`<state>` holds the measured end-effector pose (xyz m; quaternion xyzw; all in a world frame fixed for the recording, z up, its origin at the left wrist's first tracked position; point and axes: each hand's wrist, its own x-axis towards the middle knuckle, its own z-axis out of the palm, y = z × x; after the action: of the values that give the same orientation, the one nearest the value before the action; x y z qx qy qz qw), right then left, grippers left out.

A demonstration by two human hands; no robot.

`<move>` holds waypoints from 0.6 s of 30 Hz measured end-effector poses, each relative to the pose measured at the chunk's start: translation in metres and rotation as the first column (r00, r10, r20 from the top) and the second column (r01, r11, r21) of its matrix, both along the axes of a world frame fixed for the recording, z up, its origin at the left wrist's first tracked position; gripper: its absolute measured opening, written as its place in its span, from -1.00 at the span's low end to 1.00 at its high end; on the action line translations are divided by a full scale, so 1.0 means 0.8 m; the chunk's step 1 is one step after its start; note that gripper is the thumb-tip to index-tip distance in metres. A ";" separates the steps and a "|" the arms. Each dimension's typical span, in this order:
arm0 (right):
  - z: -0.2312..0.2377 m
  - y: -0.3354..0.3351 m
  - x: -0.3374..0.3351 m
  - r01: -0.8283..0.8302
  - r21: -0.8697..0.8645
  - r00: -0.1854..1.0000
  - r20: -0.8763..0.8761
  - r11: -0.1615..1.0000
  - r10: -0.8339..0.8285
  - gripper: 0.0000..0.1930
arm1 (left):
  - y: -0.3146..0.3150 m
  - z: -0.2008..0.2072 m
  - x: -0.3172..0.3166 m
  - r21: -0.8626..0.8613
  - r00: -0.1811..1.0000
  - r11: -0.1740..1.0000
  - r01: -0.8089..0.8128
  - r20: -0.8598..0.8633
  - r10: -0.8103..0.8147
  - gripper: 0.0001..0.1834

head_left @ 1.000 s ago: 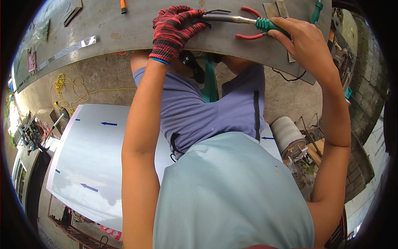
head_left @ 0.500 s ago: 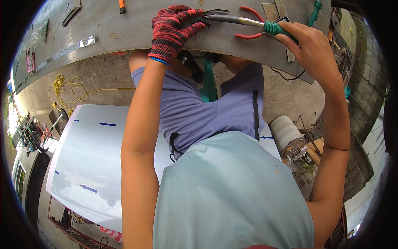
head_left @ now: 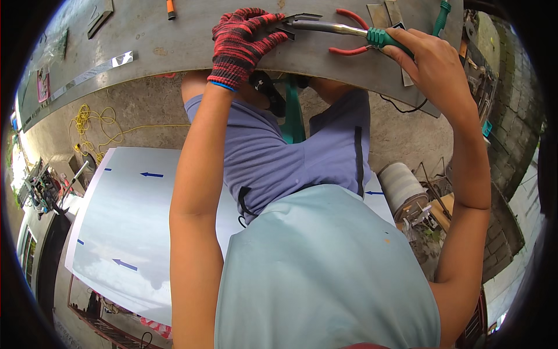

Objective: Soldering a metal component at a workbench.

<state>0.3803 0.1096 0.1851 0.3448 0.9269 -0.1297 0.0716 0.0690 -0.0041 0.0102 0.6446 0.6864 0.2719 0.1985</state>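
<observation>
At the far edge of the bench, my left hand (head_left: pixel 245 43) wears a red-and-black knit glove. Its thumb and fingers close on a small dark bent metal piece (head_left: pixel 305 17). My right hand (head_left: pixel 433 67) is bare and wrapped round the ribbed green grip of a steel-shafted tool (head_left: pixel 334 27). The shaft points left, its end meeting the metal piece beside the gloved fingers; the tip's shape is hard to make out. Red-handled pliers (head_left: pixel 347 51) lie under the shaft, their handles spread to either side and their jaws hidden.
On the metal bench (head_left: pixel 180 43) lie flat metal strips (head_left: pixel 382 16), another green-handled tool (head_left: pixel 442 17), an orange-handled tool (head_left: pixel 171 9) and a long shiny strip (head_left: pixel 93 72). A yellow cord (head_left: pixel 87 119) tangles on the floor left. A white sheet with blue arrows (head_left: pixel 128 209) lies behind.
My right hand and the green grip have shifted very slightly left. My left hand stays in place on the metal piece.
</observation>
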 end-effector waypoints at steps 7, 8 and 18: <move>-0.006 0.004 0.003 -0.015 0.008 1.000 -0.025 1.000 0.015 -0.72 | -0.001 0.000 0.001 0.010 1.000 1.000 0.003 0.007 -0.003 -0.48; -0.007 0.004 0.003 -0.015 0.009 1.000 -0.026 1.000 0.015 -0.72 | -0.001 0.000 0.000 0.010 1.000 1.000 0.003 0.006 -0.003 -0.48; -0.009 0.005 0.004 -0.004 0.012 1.000 -0.028 1.000 0.004 -0.69 | 0.001 -0.002 0.001 -0.005 1.000 1.000 -0.014 0.008 0.014 -0.48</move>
<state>0.3838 0.1133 0.1778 0.3414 0.9293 -0.1287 0.0570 0.0698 -0.0032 0.0083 0.6382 0.6909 0.2740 0.2009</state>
